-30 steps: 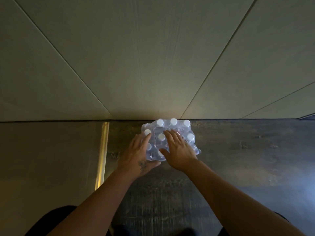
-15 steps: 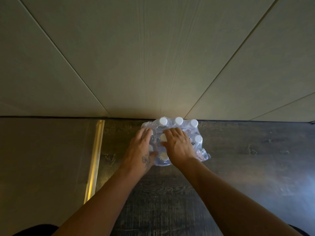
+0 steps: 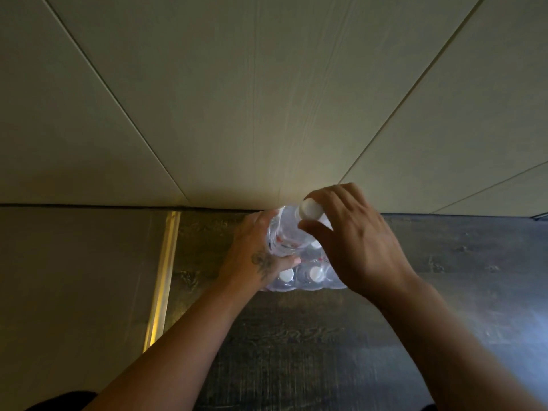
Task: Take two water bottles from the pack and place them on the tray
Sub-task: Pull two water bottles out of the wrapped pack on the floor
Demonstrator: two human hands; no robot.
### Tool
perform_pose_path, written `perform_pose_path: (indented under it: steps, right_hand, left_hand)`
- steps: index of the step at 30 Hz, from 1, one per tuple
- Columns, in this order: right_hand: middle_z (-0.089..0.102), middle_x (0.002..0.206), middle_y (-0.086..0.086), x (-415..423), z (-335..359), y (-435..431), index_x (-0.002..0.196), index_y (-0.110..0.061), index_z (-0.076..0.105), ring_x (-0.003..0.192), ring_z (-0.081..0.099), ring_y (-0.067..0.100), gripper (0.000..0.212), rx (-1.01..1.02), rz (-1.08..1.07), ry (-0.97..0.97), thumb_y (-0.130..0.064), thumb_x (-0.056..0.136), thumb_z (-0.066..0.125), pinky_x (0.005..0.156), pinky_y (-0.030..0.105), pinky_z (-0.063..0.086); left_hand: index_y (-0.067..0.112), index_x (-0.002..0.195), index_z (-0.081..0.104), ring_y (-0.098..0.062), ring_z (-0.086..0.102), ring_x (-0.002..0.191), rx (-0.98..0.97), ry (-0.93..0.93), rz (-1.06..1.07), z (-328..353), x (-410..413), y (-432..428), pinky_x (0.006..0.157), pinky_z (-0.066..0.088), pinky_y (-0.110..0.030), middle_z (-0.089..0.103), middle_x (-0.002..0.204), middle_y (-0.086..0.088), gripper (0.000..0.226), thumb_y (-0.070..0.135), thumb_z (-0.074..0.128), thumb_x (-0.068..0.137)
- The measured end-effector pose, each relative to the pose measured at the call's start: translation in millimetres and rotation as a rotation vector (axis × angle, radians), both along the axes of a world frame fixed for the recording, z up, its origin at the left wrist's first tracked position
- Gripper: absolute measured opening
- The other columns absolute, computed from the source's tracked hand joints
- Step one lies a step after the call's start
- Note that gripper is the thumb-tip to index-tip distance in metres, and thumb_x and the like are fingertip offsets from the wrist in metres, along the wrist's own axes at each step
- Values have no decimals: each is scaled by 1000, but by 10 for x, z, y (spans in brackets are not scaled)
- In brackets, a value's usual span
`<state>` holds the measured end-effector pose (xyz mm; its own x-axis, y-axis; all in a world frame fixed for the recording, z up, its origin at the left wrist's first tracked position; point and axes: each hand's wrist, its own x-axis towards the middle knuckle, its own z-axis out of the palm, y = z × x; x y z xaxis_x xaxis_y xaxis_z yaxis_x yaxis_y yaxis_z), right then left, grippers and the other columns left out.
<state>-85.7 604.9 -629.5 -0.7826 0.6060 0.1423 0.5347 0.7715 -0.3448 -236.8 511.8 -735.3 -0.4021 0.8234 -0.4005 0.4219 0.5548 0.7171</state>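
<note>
A shrink-wrapped pack of clear water bottles [image 3: 299, 280] with white caps stands on the dark wooden floor against the wall. My right hand [image 3: 355, 241] grips one water bottle [image 3: 289, 232] at its white cap and neck, lifted partly out of the pack. My left hand [image 3: 258, 253] presses on the pack's left side, thumb across its top. Much of the pack is hidden behind my hands. No tray is in view.
A pale panelled wall [image 3: 267, 99] rises right behind the pack. A brass floor strip [image 3: 163, 277] runs to the left, with a lighter floor surface [image 3: 74, 277] beyond it. Dark wood floor [image 3: 444, 292] spreads to the right and front.
My right hand has closed on a bottle's cap and pulled the bottle up out of the pack. My left hand has shifted to the pack's left side. The view has moved closer.
</note>
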Motion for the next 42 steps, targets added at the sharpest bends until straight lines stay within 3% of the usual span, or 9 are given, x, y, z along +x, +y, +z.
perform_pose_path:
  steps: [5, 11, 16, 20, 24, 29, 33, 38, 42]
  right_hand:
    - [72, 114, 10, -96, 256, 55, 118, -7, 69, 106, 60, 30, 28, -21, 34, -2, -29, 101, 68, 83, 44, 51]
    - [73, 116, 6, -67, 252, 99, 121, -8, 70, 107, 61, 26, 33, -45, 29, 114, -35, 102, 67, 86, 39, 51]
    - [77, 111, 1, -85, -7, 212, 116, -16, 71, 105, 70, 21, 60, -489, -250, 362, -64, 104, 38, 88, 37, 58]
    - [73, 125, 4, 39, -505, 276, 130, -17, 67, 114, 66, 22, 48, -466, -303, -78, -55, 105, 52, 97, 42, 57]
    - [64, 148, 8, 77, -844, 225, 147, -21, 58, 134, 61, 26, 52, -449, -205, -311, -39, 100, 71, 111, 46, 53]
    - [66, 144, 7, 32, -1097, 237, 143, -22, 62, 130, 63, 26, 50, -412, -210, -391, -32, 97, 77, 109, 47, 54]
    - [65, 144, 7, 40, -1218, 255, 140, -19, 65, 130, 63, 26, 47, -366, -236, -400, -24, 95, 79, 110, 43, 54]
    - [66, 136, 5, 52, -1294, 247, 132, -18, 72, 119, 66, 23, 41, -336, -258, -335, -20, 93, 82, 100, 38, 58]
    - [68, 133, 6, 30, -1140, 256, 130, -17, 75, 113, 70, 26, 40, -303, -290, -246, -18, 91, 84, 93, 36, 58]
  left_hand:
    - [28, 153, 52, -27, 57, 147, 28, -132, 84, 64, 45, 11, 117, 45, -39, 60, 159, -3, 89, 48, 95, 77]
    - [21, 147, 58, -26, 64, 138, 120, -259, 72, 197, -17, 53, 119, 50, -54, 69, 149, -4, 78, 35, 95, 80]
    - [37, 132, 65, 18, 66, 104, 238, -221, 77, 198, -85, 33, 89, 49, -9, 73, 118, 28, 66, 38, 98, 75]
    - [42, 124, 67, 24, 68, 98, 297, -254, 146, 205, -159, -20, 74, 51, 2, 74, 103, 45, 72, 54, 95, 58]
    - [52, 114, 64, 26, 65, 97, 265, -247, 163, 208, -219, -62, 84, 50, -12, 72, 103, 47, 63, 63, 91, 58]
    - [69, 108, 62, 24, 66, 101, 266, -231, 160, 129, -275, -97, 86, 52, -19, 71, 109, 49, 58, 46, 99, 69]
    - [58, 116, 63, 2, 69, 118, 285, -262, 180, 73, -289, -104, 96, 57, -31, 75, 126, 27, 63, 45, 100, 68]
    - [61, 115, 62, -2, 68, 120, 288, -243, 162, 35, -311, -112, 101, 56, -34, 72, 125, 30, 62, 45, 100, 68]
    - [57, 114, 63, 18, 68, 106, 260, -248, 158, 57, -320, -98, 96, 57, -26, 74, 110, 42, 59, 42, 100, 71]
